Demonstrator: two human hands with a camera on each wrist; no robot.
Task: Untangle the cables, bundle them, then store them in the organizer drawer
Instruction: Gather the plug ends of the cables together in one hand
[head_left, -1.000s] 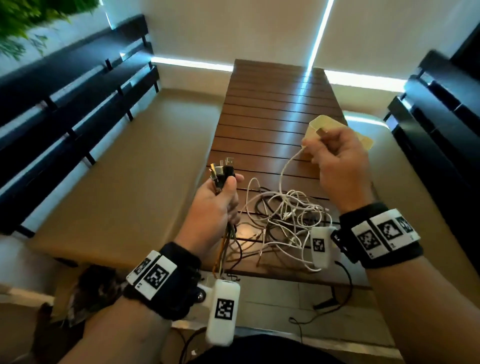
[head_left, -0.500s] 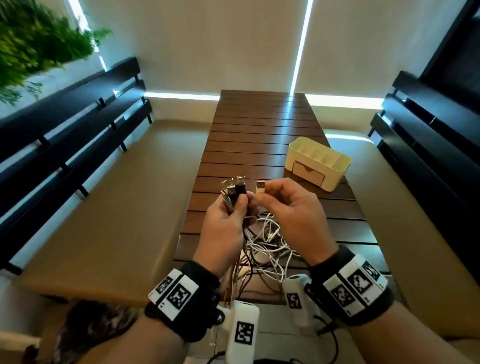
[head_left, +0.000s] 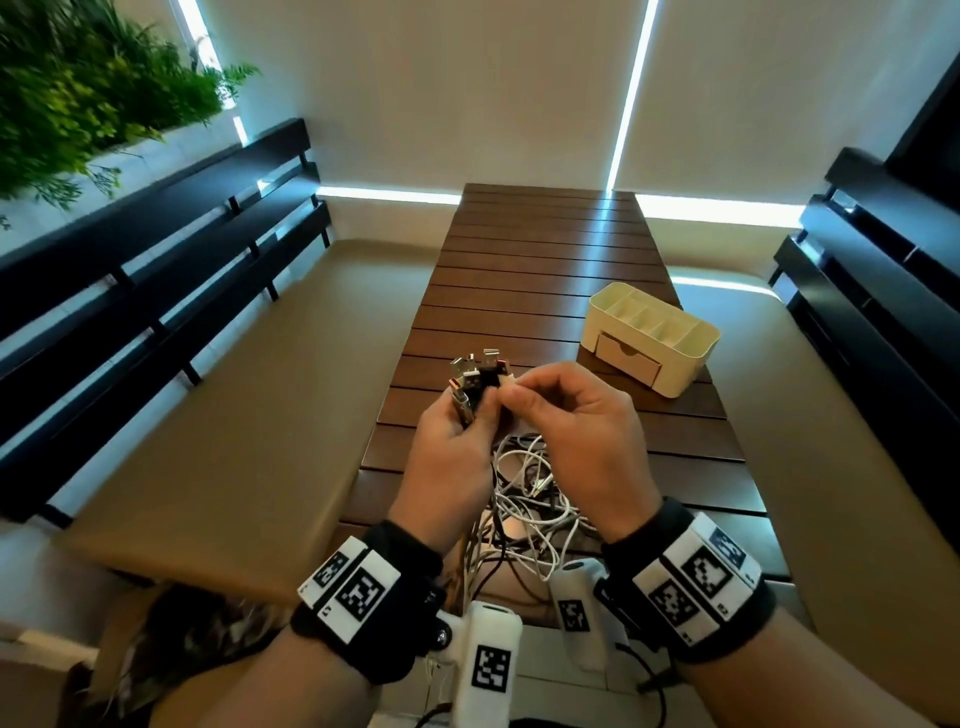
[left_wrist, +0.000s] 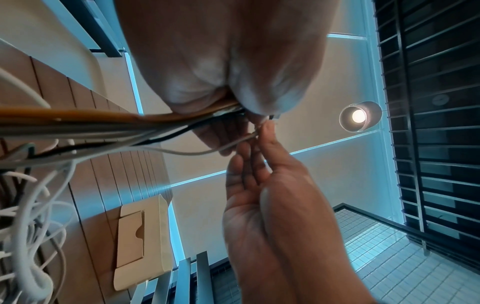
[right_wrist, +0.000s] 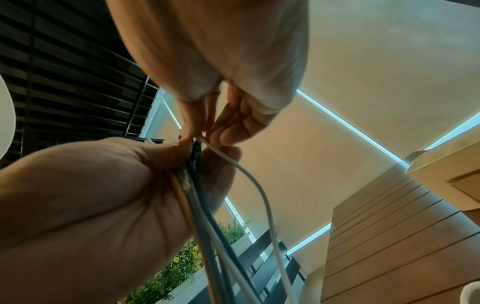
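Note:
My left hand (head_left: 457, 441) grips a bunch of cable ends, with several USB plugs (head_left: 475, 374) sticking up above the fist. My right hand (head_left: 566, 415) pinches the plug end of a white cable (right_wrist: 259, 191) right against that bunch. The cables hang down from the left hand (right_wrist: 91, 195) into a tangled heap of white and black cables (head_left: 524, 499) on the near end of the wooden table (head_left: 550, 260). The cream organizer (head_left: 652, 335), its small front drawer (head_left: 626, 358) shut, stands on the table to the right, beyond my hands.
Tan cushioned benches (head_left: 218, 415) with black slatted backs run along both sides of the table. A green plant (head_left: 78, 93) stands at upper left. A ceiling lamp (left_wrist: 359, 116) shows in the left wrist view.
My right hand has come down from in front of the organizer with the white cable's plug and joined it to the bunch in the left hand. The head view has tilted upward.

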